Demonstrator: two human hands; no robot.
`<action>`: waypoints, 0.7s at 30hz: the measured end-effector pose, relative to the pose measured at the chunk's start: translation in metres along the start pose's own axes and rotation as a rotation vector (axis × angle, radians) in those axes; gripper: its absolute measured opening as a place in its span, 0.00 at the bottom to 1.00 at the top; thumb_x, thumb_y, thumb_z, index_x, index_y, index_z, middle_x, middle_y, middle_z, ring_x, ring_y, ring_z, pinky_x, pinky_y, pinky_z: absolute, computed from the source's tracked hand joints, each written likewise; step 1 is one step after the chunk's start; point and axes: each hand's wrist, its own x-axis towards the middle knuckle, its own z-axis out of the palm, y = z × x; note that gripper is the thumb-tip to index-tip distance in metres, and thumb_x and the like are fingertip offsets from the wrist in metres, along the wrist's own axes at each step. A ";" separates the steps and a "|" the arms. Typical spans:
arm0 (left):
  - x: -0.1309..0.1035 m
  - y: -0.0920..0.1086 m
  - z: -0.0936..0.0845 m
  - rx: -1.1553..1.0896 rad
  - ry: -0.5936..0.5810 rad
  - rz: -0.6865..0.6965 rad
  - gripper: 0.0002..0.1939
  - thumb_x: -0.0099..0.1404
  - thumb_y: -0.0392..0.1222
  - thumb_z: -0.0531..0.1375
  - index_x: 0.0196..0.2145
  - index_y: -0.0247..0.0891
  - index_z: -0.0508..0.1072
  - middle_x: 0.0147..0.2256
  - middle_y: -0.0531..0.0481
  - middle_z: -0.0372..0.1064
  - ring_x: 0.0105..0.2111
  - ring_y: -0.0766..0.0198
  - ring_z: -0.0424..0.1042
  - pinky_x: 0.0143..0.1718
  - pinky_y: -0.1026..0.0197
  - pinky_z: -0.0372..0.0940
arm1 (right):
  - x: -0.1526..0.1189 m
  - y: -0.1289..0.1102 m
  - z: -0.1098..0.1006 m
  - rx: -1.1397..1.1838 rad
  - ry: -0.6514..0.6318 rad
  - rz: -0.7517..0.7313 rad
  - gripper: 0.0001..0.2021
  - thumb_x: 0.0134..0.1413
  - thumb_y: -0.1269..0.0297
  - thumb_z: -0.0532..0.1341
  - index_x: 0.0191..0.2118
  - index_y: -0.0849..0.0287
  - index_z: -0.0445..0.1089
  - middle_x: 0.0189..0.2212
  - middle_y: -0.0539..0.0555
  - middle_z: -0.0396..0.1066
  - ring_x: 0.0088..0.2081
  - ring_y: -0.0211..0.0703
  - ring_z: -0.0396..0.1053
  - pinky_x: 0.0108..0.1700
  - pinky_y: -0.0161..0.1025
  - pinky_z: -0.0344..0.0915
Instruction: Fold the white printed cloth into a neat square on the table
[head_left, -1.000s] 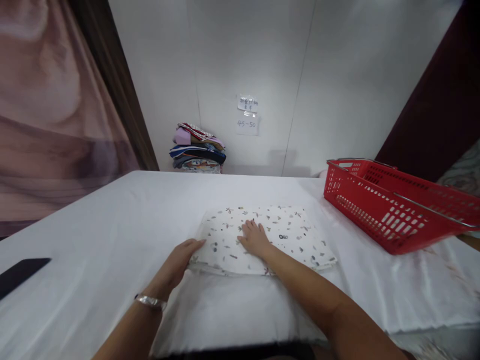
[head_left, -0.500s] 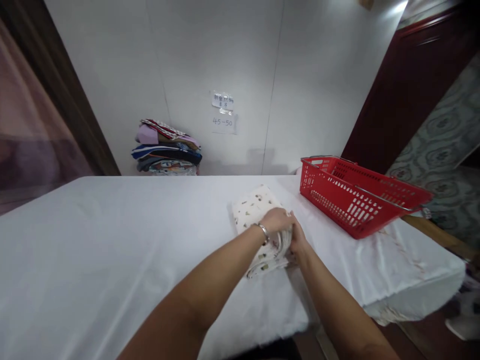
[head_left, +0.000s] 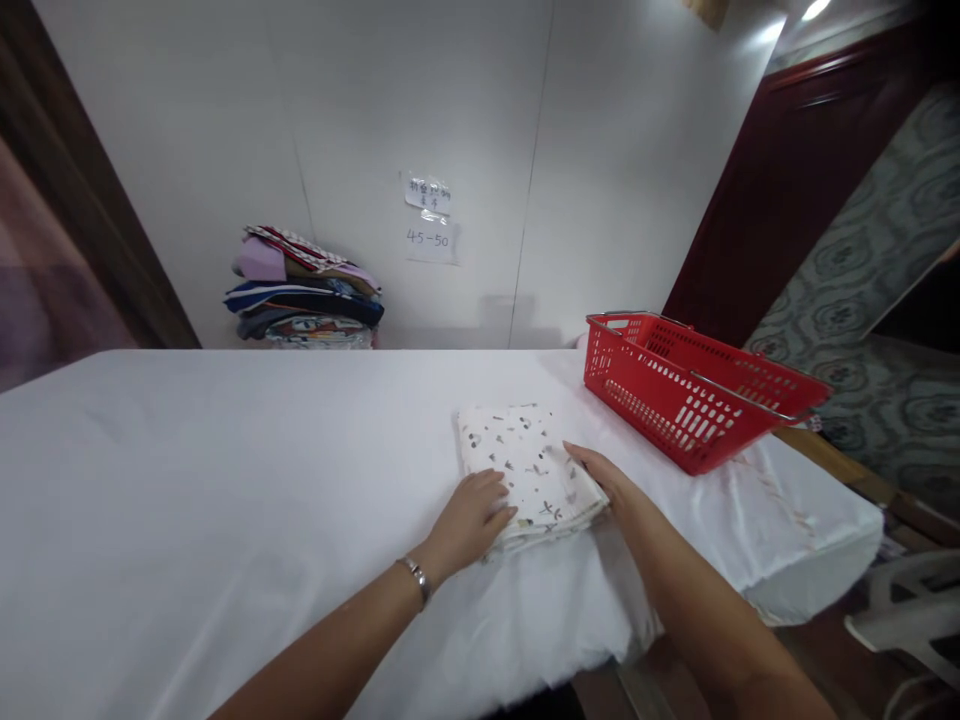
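Note:
A folded white cloth [head_left: 521, 450] with small printed plants and shapes lies as a thick square on the white-covered table. My left hand [head_left: 476, 512], a silver bracelet at its wrist, rests flat with parted fingers on the cloth's near left side. Against the right edge lies my right hand [head_left: 600, 475], its visible fingers stretched out and the tips touching the top. Part of that hand is hidden by its own back, and whether any finger goes under the cloth cannot be seen.
To the right stands a red plastic basket [head_left: 675, 405] with metal handles. A pile of folded fabrics [head_left: 304, 295] sits by the back wall at left. Paper labels [head_left: 431, 240] are stuck on the wall. The tablecloth [head_left: 247, 480] hangs over the near edge.
The cloth's folded-up near part has been laid down, making a flat square. My hands, formerly together at its right side, have come apart, the left moving to the cloth's left side.

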 end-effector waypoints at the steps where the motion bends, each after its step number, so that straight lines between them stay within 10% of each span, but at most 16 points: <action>1: -0.004 -0.004 0.001 0.002 0.007 -0.011 0.13 0.63 0.48 0.53 0.40 0.40 0.72 0.53 0.45 0.65 0.56 0.55 0.60 0.58 0.50 0.55 | 0.002 -0.002 -0.004 0.039 -0.012 0.021 0.26 0.55 0.51 0.54 0.55 0.64 0.63 0.42 0.64 0.72 0.41 0.52 0.72 0.42 0.48 0.67; 7: -0.011 -0.014 0.018 -0.052 0.076 -0.095 0.20 0.65 0.52 0.51 0.48 0.39 0.69 0.61 0.45 0.53 0.63 0.56 0.47 0.62 0.50 0.50 | 0.012 -0.011 -0.002 -0.092 0.086 -0.005 0.27 0.38 0.62 0.68 0.49 0.61 0.68 0.43 0.61 0.73 0.41 0.52 0.71 0.40 0.45 0.68; 21: -0.005 -0.016 0.032 -0.083 0.006 -0.143 0.26 0.65 0.57 0.49 0.53 0.40 0.67 0.63 0.46 0.49 0.64 0.54 0.39 0.63 0.46 0.40 | 0.017 0.008 -0.018 -0.056 0.179 -0.028 0.26 0.40 0.56 0.67 0.47 0.59 0.68 0.41 0.63 0.72 0.40 0.54 0.71 0.39 0.47 0.68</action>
